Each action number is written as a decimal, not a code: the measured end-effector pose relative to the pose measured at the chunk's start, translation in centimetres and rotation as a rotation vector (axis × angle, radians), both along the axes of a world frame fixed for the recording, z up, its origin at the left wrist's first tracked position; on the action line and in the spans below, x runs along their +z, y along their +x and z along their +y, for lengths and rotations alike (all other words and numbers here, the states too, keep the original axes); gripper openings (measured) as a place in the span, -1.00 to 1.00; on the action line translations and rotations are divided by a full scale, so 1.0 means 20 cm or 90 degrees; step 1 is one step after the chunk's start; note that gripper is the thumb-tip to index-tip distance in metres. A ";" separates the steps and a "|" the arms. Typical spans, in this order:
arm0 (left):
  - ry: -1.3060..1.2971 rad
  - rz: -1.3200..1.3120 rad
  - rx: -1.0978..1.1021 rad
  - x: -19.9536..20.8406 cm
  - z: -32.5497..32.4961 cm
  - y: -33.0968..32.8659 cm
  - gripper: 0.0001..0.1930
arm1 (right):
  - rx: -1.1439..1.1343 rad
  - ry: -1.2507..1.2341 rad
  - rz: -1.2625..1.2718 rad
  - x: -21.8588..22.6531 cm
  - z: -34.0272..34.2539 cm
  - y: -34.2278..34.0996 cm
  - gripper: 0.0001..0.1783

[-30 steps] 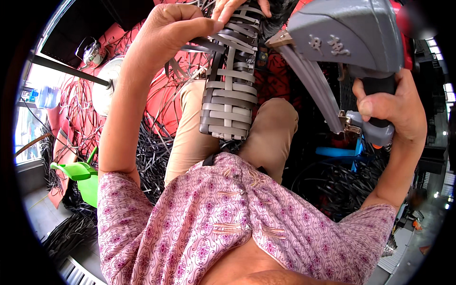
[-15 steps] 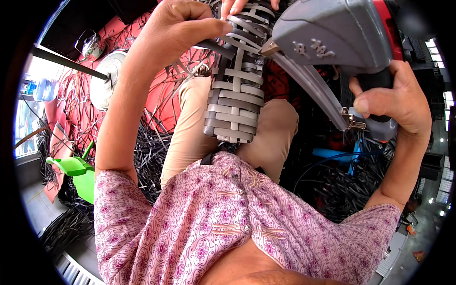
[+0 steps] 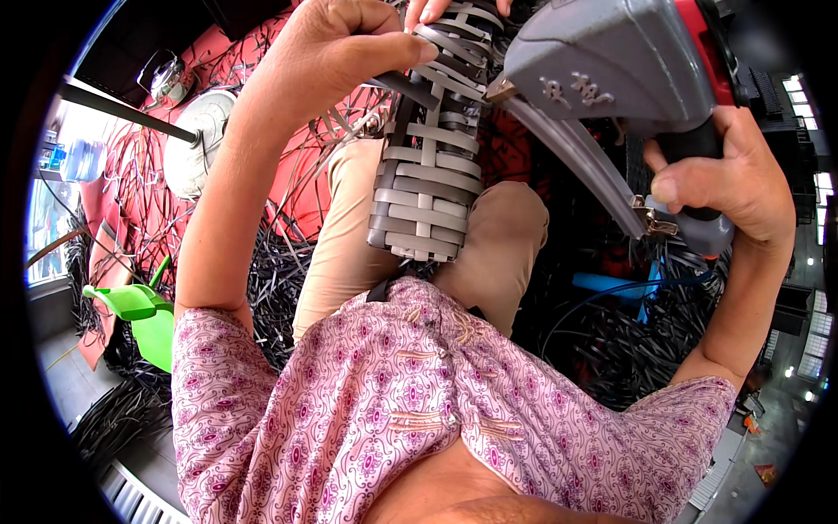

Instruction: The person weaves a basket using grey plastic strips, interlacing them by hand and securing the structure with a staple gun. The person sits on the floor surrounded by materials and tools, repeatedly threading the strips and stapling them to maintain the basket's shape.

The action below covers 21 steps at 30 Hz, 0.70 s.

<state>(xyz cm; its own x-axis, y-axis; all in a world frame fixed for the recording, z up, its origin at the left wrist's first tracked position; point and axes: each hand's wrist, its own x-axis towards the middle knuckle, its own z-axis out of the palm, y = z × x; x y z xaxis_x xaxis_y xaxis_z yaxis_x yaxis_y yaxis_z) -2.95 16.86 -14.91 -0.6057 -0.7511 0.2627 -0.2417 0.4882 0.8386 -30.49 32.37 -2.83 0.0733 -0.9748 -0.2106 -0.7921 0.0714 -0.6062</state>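
Note:
A long woven piece of flat grey strips point(image 3: 425, 188) rests over my knees, its near end toward my lap. At its upper left side, my left hand point(image 3: 349, 48) is closed with the thumb pressed on a grey strip point(image 3: 445, 73). My right hand point(image 3: 711, 175) grips the black handle of a grey and red staple gun point(image 3: 602, 65). The gun's nose touches or nearly touches the woven piece's right edge, by that strip. Another person's fingers point(image 3: 428, 9) lie on the far end of the piece.
Loose dark strips point(image 3: 284, 288) are heaped on both sides of my legs and over the red floor covering point(image 3: 301, 196). At left are a green dustpan point(image 3: 153, 327), a pole on a round pale base point(image 3: 196, 148) and a metal kettle point(image 3: 168, 85). A blue hose point(image 3: 602, 281) lies at right.
The near end of the woven piece has shifted slightly left. Both hands keep their holds, and the staple gun stays almost in place at the piece's edge.

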 end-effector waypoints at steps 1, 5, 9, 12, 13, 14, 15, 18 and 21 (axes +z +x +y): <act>-0.002 0.003 0.000 0.00 0.00 0.00 -0.73 | 0.002 0.002 0.000 0.00 0.00 0.00 -0.73; 0.018 0.015 0.004 0.00 0.00 0.01 -0.74 | 0.009 0.003 0.003 0.00 -0.01 0.01 -0.73; 0.017 0.015 0.009 -0.01 -0.02 0.03 -0.74 | 0.011 0.006 0.007 0.01 -0.02 0.01 -0.73; 0.038 0.012 0.009 -0.01 -0.02 0.03 -0.73 | 0.012 0.008 0.011 0.02 -0.03 0.01 -0.73; 0.047 0.011 0.010 -0.01 -0.02 0.04 -0.73 | 0.014 0.009 0.010 0.02 -0.04 0.01 -0.73; 0.042 0.010 0.014 -0.01 -0.02 0.04 -0.73 | 0.015 0.009 0.011 0.02 -0.04 0.01 -0.73; 0.038 0.009 0.017 -0.01 -0.02 0.04 -0.73 | 0.016 0.009 0.009 0.02 -0.05 0.02 -0.73; 0.033 0.013 0.021 -0.01 -0.02 0.03 -0.73 | 0.019 0.011 0.014 0.03 -0.05 0.02 -0.72; 0.031 0.017 0.021 -0.02 -0.02 0.04 -0.74 | 0.022 0.014 0.017 0.03 -0.06 0.03 -0.72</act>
<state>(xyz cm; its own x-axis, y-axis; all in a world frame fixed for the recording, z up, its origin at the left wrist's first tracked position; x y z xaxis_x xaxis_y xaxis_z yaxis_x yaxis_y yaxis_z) -2.14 16.40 -15.26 -0.5741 -0.7824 0.2413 -0.2342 0.4393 0.8672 -29.93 31.15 -2.22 0.1007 -0.9669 -0.2345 -0.8106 0.0569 -0.5829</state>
